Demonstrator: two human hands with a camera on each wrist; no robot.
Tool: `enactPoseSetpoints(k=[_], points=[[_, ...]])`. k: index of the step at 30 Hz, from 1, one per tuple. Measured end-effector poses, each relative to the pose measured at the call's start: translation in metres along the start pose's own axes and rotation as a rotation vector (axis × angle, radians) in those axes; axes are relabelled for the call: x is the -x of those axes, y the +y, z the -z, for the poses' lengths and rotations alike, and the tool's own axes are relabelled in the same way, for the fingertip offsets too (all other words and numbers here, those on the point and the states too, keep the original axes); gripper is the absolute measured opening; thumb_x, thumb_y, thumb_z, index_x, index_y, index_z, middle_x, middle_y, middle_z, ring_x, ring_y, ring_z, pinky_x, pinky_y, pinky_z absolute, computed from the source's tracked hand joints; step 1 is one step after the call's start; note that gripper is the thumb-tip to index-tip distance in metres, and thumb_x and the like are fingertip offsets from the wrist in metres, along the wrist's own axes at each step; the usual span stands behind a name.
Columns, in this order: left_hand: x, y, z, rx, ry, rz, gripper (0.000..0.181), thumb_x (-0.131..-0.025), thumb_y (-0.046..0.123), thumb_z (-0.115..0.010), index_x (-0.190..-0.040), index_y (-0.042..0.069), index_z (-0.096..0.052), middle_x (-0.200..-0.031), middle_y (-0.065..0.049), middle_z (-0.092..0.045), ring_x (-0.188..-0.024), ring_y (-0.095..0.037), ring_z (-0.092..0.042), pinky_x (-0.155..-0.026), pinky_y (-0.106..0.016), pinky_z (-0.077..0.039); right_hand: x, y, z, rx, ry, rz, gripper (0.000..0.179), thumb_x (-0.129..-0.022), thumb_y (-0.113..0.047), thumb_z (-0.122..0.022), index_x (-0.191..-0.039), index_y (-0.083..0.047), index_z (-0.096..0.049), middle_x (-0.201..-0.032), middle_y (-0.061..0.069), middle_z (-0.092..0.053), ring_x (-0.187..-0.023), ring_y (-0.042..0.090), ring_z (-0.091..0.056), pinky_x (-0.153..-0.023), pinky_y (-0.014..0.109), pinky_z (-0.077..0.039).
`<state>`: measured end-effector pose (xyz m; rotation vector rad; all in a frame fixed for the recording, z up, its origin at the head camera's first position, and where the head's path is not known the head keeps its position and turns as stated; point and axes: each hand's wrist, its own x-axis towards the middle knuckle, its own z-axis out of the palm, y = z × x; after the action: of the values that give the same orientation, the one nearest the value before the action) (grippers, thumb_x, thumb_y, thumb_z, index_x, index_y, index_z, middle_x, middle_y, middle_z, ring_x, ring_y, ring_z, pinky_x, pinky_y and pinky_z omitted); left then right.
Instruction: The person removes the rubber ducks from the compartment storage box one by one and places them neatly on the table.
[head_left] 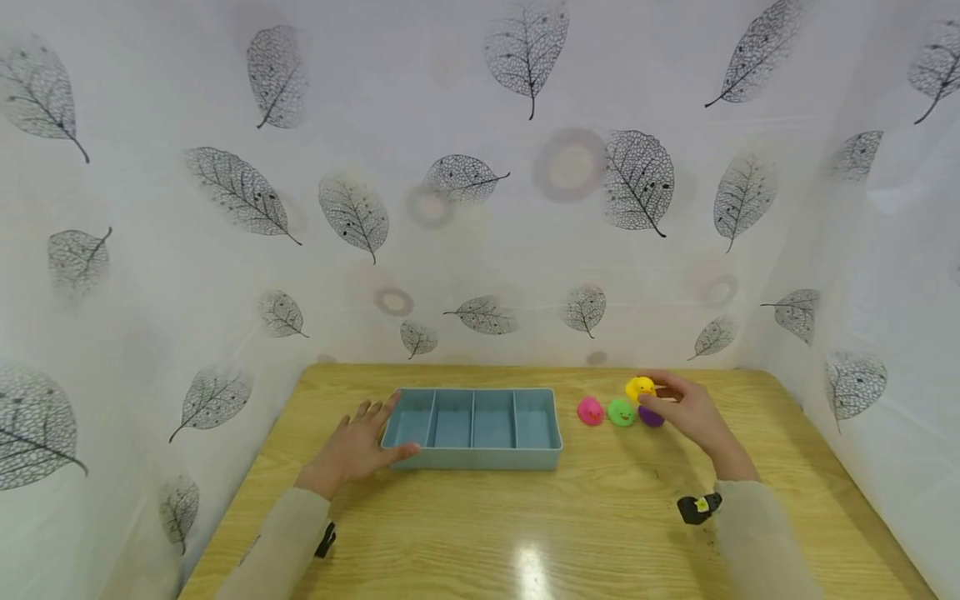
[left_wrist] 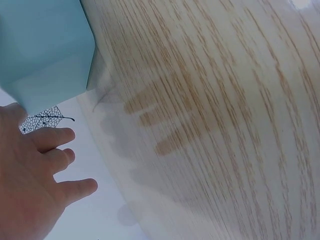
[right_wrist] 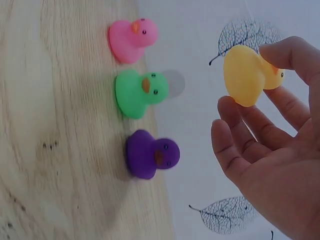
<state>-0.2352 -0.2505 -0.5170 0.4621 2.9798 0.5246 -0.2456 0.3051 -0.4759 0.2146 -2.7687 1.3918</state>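
Between the thumb and fingers of my right hand (right_wrist: pixel 280 145) is a yellow rubber duck (right_wrist: pixel 244 75), held up off the table. In the right wrist view a pink duck (right_wrist: pixel 132 41), a green duck (right_wrist: pixel 140 93) and a purple duck (right_wrist: pixel 151 155) stand in a row on the wood. The head view has the purple duck (head_left: pixel 651 417) partly hidden by the right hand. My left hand (head_left: pixel 352 446) rests at the left end of a blue-grey tray (head_left: pixel 480 459), fingers spread, thumb along the front wall. Dividers split the tray into several compartments, with nothing in them.
The light wooden table (head_left: pixel 465 533) carries everything. A pale sheet printed with grey leaves (head_left: pixel 480 208) rises behind the table and along both sides. Left of the ducks, the tray's right end stands a short way off.
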Motion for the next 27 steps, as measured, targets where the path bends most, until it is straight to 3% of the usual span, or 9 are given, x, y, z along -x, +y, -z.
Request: enactPoseSetpoints(k=[6,8,14,16,19,23,27], points=[[0.0,0.0,0.0,0.001,-0.002,-0.001,0.106,-0.094,0.076,-0.058,-0.172,0.021,-0.012,-0.163,-0.03,-0.041,-0.155,-0.056,-0.027,-0.117,-0.081,-0.025,0.006,0.015,0.011,0.053,0.035,-0.033,0.052,-0.105,-0.031,-0.067,-0.148,-0.002,-0.057,-0.141,0.026,-0.064,-0.109,0.008,-0.062,-0.083,0.02,-0.054],[0.0,0.0,0.0,-0.002,-0.002,-0.001,0.106,-0.094,0.076,-0.058,-0.172,0.02,-0.012,-0.163,-0.029,-0.041,-0.155,-0.056,-0.028,-0.117,-0.081,-0.025,0.008,0.019,0.014,0.071,0.046,-0.043,0.053,-0.106,-0.032,-0.066,-0.148,-0.002,-0.057,-0.141,0.027,-0.063,-0.108,0.004,-0.059,-0.083,0.02,-0.054],[0.0,0.0,0.0,-0.009,0.001,-0.007,0.106,-0.094,0.076,-0.058,-0.172,0.02,-0.013,-0.162,-0.029,-0.043,-0.154,-0.056,-0.029,-0.117,-0.081,-0.026,0.013,0.03,0.024,0.098,0.065,-0.052,0.053,-0.106,-0.03,-0.066,-0.147,0.001,-0.056,-0.144,0.032,-0.059,-0.122,0.043,-0.063,-0.079,0.014,-0.052],[0.0,0.0,0.0,-0.01,0.002,-0.009,0.106,-0.094,0.076,-0.058,-0.172,0.02,-0.013,-0.162,-0.029,-0.043,-0.154,-0.056,-0.029,-0.116,-0.081,-0.026,0.014,0.034,0.027,0.105,0.066,-0.058,0.053,-0.106,-0.03,-0.066,-0.147,0.001,-0.056,-0.144,0.033,-0.059,-0.123,0.045,-0.063,-0.079,0.013,-0.052],[0.0,0.0,0.0,-0.009,0.005,-0.012,0.105,-0.094,0.075,-0.058,-0.172,0.02,-0.013,-0.162,-0.028,-0.044,-0.154,-0.056,-0.03,-0.116,-0.081,-0.027,0.015,0.04,0.029,0.111,0.07,-0.07,0.052,-0.106,-0.029,-0.066,-0.146,0.001,-0.056,-0.141,0.031,-0.061,-0.113,0.02,-0.067,-0.078,0.013,-0.052],[0.0,0.0,0.0,-0.009,0.007,-0.012,0.105,-0.094,0.075,-0.059,-0.171,0.02,-0.014,-0.162,-0.028,-0.044,-0.154,-0.055,-0.031,-0.116,-0.081,-0.027,0.016,0.047,0.032,0.091,0.068,-0.084,0.051,-0.105,-0.027,-0.067,-0.146,0.003,-0.056,-0.14,0.032,-0.061,-0.097,-0.014,-0.053,-0.077,0.012,-0.053],[0.0,0.0,0.0,-0.007,0.005,-0.01,0.105,-0.094,0.075,-0.059,-0.171,0.02,-0.014,-0.162,-0.028,-0.044,-0.154,-0.055,-0.031,-0.116,-0.081,-0.027,0.016,0.054,0.034,0.07,0.059,-0.105,0.053,-0.105,-0.026,-0.067,-0.145,0.007,-0.055,-0.14,0.035,-0.059,-0.093,-0.018,-0.051,-0.077,0.011,-0.053]])
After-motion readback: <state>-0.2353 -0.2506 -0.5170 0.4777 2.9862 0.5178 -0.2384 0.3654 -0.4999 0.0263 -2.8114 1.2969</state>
